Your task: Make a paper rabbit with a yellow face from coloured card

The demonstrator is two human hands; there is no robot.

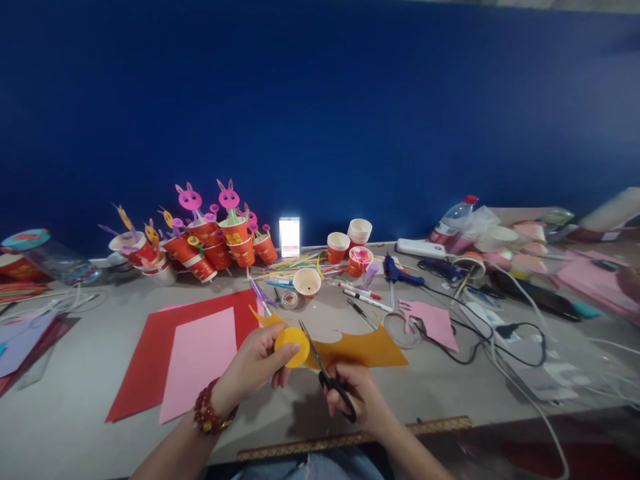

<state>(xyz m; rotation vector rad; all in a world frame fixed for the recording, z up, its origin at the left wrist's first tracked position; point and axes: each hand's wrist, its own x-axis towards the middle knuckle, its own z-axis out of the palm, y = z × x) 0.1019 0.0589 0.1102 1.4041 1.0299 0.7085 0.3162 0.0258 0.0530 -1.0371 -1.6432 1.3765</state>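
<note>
My left hand (pixel 257 367) pinches a round yellow paper disc (pixel 293 347) just above the table. My right hand (pixel 357 397) grips black-handled scissors (pixel 325 373), their blades pointing up beside the disc's right edge. Under both hands lies an orange-yellow paper sheet (pixel 367 350) with curved cut-outs along its far edge. A red bead bracelet circles my left wrist.
A red sheet (pixel 145 360) with a pink sheet (pixel 197 360) on it lies at the left. Decorated orange paper cups (pixel 220 247), loose cups, markers and straws sit behind. A blue glue gun (pixel 397 272), pink paper (pixel 435 323), cables and a bottle (pixel 453 220) crowd the right.
</note>
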